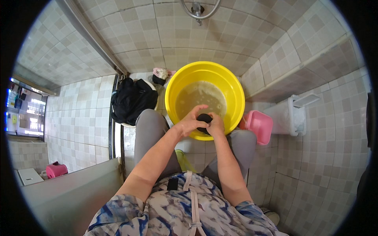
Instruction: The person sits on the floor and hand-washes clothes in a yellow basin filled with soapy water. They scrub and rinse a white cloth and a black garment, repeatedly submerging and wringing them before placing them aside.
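A small bunched piece of black cloth (203, 118) is between my two hands over the near side of a yellow plastic basin (236, 88). My right hand (217, 126) curls around its right side. From the left, my left hand (189, 121) presses the thumb across it, while the index finger stretches forward, apart from the cloth. Cloudy greyish water (198, 97) with bits of foam lies in the basin. The exact kind of cloth cannot be told, since my fingers partly cover it.
Black clothes (134, 100) heap over a white tub (155, 87) on the left. Small pink and black cloths (161, 73) lie by the wall. At right are a pink plastic basin (261, 125) and an open white bin (283, 116). A shower fixture (197, 10) hangs ahead.
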{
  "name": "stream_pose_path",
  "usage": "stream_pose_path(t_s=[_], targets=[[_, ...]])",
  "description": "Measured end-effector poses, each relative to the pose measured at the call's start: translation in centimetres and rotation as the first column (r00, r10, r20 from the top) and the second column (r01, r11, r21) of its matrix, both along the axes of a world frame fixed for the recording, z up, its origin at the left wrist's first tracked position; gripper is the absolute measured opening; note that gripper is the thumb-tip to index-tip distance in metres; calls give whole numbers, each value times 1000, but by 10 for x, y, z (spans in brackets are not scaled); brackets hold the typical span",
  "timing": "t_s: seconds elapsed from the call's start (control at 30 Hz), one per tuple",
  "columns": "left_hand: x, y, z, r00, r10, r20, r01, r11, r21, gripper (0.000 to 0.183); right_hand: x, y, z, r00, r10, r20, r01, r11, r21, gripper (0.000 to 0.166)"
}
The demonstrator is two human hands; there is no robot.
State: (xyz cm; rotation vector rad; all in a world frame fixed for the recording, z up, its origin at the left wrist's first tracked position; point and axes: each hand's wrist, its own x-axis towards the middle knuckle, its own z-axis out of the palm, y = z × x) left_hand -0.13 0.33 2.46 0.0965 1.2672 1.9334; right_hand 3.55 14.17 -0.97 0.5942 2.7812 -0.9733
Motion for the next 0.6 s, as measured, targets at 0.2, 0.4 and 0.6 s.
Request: stream_pose_path(t_s=[0.2,0.4,0.6], targets=[[-11,1,-32,889,39,-457,-327,752,-573,69,3,-16,13,976,8,-219,-45,986,-163,46],[-8,-2,-33,947,309,-84,-317,867,-384,55,2,-7,15,972,118,-203,-140,985,-99,59],[-9,-2,-8,892,341,297,-364,931,24,42,-6,-13,18,996,83,-19,-82,996,35,32]])
